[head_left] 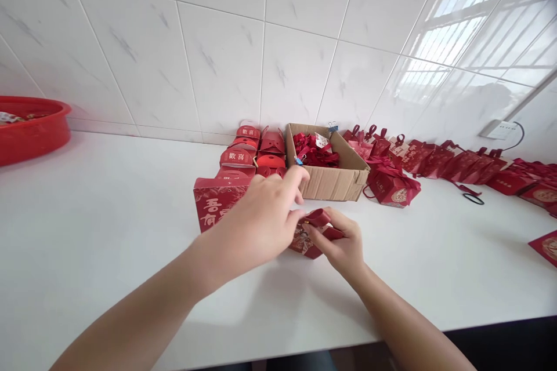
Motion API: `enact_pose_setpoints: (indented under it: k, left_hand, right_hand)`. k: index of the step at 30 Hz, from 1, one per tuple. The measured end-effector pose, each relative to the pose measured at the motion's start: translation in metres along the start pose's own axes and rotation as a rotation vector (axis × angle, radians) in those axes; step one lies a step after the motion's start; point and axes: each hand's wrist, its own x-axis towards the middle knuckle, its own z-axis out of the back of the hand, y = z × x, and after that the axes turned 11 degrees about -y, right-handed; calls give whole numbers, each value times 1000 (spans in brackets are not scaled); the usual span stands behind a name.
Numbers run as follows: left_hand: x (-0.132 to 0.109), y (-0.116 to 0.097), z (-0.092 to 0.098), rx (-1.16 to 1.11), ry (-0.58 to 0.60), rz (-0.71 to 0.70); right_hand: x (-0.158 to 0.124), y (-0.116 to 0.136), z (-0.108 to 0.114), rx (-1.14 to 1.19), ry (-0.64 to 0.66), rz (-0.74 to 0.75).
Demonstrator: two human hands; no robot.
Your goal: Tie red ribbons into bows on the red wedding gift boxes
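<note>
A small red gift box (302,242) with a printed figure and a dark red ribbon loop (318,218) at its top is held low over the white table. My right hand (346,240) pinches it near the loop, thumb in front and fingers behind. A tiny gold spot shows by the thumb tip. Reaching over from the left, my left hand (265,208) has its thumb and index finger apart, the thumb close to the ribbon. That hand partly covers the box and also a larger red printed carton (217,200) behind it.
Behind my hands stands a cardboard box (335,182) of red ribbons. Several red boxes (237,156) are stacked left of it. More ribboned gift boxes (394,188) line the tiled wall at right, near a black ring (473,199). A red basin (35,133) sits far left.
</note>
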Motion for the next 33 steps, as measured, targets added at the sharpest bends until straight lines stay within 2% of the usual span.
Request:
enact_pose_setpoints:
  k: [4, 7, 10, 14, 22, 27, 30, 33]
  left_hand:
    - [-3, 6, 29, 1, -226, 16]
    - [-8, 10, 47, 1, -311, 53]
    - [-12, 12, 58, 19, -356, 108]
    - [-16, 12, 63, 29, -382, 171]
    - [-15, 12, 68, 45, -420, 124]
    - [-13, 12, 71, 86, -450, 180]
    - [-13, 11, 73, 110, -498, 232]
    - [-14, 10, 73, 122, -563, 230]
  right_hand:
    - [1, 0, 2, -16, -19, 26]
    - [4, 0, 3, -4, 20, 5]
    - [6, 0, 4, 23, 72, -20]
    - [5, -1, 4, 8, 69, 4]
    - [2, -6, 4, -44, -1, -36]
    - [6, -5, 7, -90, -31, 34]
    - [3, -6, 20, -129, -55, 61]
    - [-6, -12, 48, -204, -135, 10]
